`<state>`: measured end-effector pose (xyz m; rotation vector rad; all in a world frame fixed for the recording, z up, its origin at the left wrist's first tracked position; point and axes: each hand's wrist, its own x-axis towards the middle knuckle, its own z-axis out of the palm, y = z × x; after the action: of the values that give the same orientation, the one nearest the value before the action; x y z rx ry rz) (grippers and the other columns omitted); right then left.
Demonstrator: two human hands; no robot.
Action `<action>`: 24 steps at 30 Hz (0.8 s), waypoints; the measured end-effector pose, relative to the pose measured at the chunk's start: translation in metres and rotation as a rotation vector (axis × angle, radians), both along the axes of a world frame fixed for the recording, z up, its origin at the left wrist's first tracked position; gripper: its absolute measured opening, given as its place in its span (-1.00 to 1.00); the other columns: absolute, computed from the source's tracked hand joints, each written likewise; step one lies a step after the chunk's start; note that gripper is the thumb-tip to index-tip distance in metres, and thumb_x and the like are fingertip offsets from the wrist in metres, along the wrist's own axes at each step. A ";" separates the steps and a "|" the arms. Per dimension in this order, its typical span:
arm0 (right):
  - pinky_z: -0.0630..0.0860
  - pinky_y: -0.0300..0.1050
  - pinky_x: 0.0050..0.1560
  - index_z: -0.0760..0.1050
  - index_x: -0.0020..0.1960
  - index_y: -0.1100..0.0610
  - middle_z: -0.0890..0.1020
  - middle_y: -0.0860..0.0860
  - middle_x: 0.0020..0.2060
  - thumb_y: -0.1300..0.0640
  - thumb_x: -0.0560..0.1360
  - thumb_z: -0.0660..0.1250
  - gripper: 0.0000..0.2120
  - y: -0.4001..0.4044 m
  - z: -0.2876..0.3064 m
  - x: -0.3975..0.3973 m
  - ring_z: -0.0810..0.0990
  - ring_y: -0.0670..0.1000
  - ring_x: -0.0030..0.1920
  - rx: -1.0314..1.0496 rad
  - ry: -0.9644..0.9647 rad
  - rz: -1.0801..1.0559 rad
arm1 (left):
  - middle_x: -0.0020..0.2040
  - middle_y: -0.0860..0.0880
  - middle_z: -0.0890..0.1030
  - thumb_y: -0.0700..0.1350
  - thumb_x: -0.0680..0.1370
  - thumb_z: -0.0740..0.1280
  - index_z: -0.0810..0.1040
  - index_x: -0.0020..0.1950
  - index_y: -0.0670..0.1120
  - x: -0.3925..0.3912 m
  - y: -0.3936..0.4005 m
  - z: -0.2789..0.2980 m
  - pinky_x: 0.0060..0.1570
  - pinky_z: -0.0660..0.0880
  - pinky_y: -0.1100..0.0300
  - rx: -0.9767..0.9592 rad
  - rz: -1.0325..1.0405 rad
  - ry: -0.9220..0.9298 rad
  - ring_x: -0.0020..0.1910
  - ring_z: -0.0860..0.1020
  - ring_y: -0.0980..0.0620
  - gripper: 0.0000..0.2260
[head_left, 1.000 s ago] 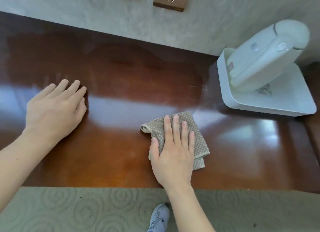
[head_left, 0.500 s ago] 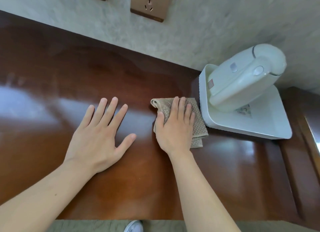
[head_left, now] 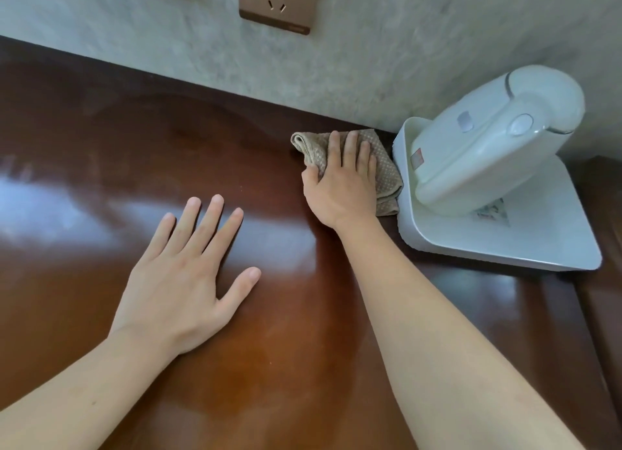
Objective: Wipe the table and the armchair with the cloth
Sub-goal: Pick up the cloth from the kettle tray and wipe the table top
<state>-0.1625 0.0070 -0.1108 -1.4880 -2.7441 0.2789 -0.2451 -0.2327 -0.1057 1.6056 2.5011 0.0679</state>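
Right now the right hand (head_left: 341,184) lies flat, fingers extended, pressing the folded beige cloth (head_left: 383,170) onto the glossy brown table (head_left: 303,332), at its far edge by the wall. That cloth sits just beside the white tray (head_left: 545,244), which carries a white appliance (head_left: 494,140). Well to the left of the tray, the left hand (head_left: 183,281) rests open, palm down, fingers spread on bare wood.
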 end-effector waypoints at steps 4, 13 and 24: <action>-0.15 0.16 0.56 -0.05 0.62 0.14 -0.01 0.20 0.60 -0.12 0.58 0.05 -0.29 -0.049 -0.001 0.020 -0.08 0.25 0.59 0.058 0.008 0.027 | 0.65 -0.07 0.07 0.37 0.60 -0.18 0.05 0.65 0.01 0.000 0.000 0.000 0.58 0.03 -0.10 -0.001 -0.001 0.007 0.64 -0.02 -0.10 -0.29; -0.08 0.17 0.56 -0.02 0.62 0.11 -0.03 0.13 0.62 -0.15 0.57 0.06 -0.29 -0.183 -0.004 0.080 -0.15 0.16 0.60 0.010 0.068 0.121 | 0.66 -0.06 0.04 0.36 0.59 -0.23 0.01 0.66 0.02 -0.001 -0.001 0.000 0.58 0.02 -0.10 0.010 -0.009 -0.021 0.64 -0.04 -0.09 -0.29; -0.25 0.07 0.57 -0.08 0.63 0.02 -0.07 0.03 0.62 -0.10 0.62 -0.03 -0.38 -0.066 0.002 -0.017 -0.18 0.09 0.61 -0.023 0.014 0.321 | 0.65 -0.05 0.09 0.36 0.63 -0.09 0.10 0.64 0.00 -0.002 0.000 -0.005 0.56 0.07 -0.13 0.053 0.000 -0.056 0.64 -0.02 -0.07 -0.32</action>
<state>-0.1792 -0.0594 -0.1089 -1.0369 -2.9686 0.3213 -0.2466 -0.2331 -0.1106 1.6003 2.4775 0.1780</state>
